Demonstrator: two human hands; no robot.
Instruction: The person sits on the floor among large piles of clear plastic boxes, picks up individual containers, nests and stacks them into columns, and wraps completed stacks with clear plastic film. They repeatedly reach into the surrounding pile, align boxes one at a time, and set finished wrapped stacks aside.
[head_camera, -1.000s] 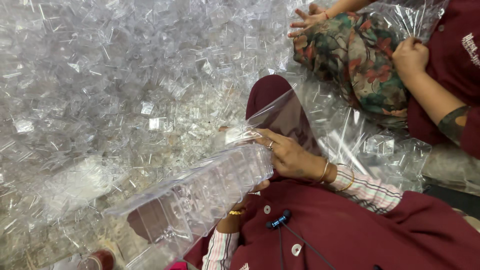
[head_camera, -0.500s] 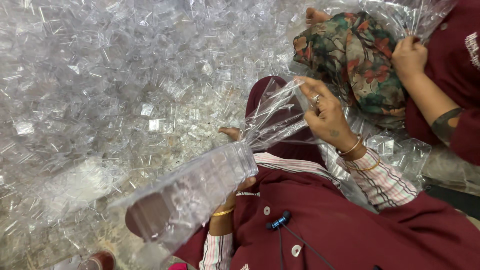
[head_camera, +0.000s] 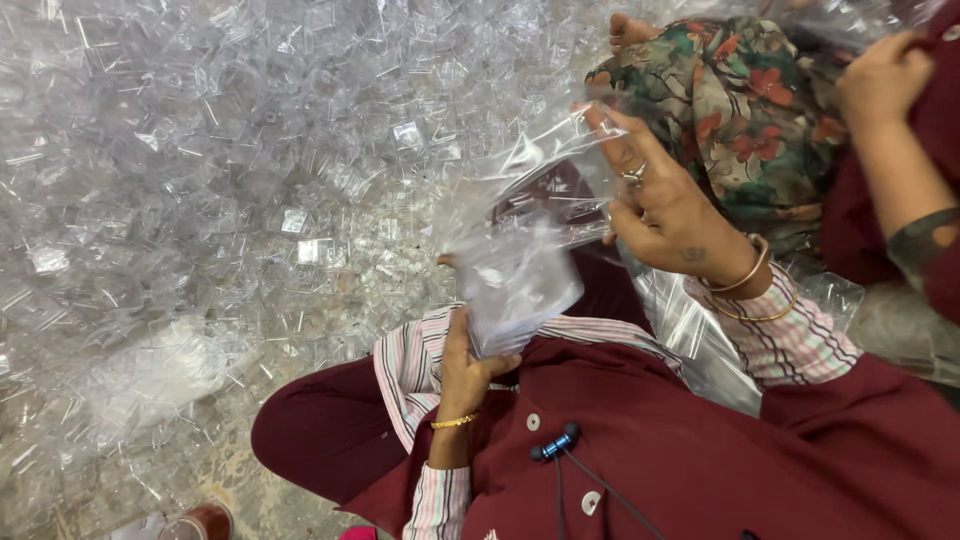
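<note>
The left hand (head_camera: 468, 368) grips the bottom of a stack of clear plastic pieces (head_camera: 515, 290) held upright over the lap, fingers curled around it. The right hand (head_camera: 665, 205) pinches the top of the clear plastic bag (head_camera: 530, 175) covering the stack, beside a heap of clear plastic pieces (head_camera: 220, 180) on the floor

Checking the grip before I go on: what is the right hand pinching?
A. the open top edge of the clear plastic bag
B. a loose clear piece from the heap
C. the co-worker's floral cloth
A: the right hand pinches the clear plastic bag by its raised top edge, while the left hand grips the bag's filled bottom.
</note>
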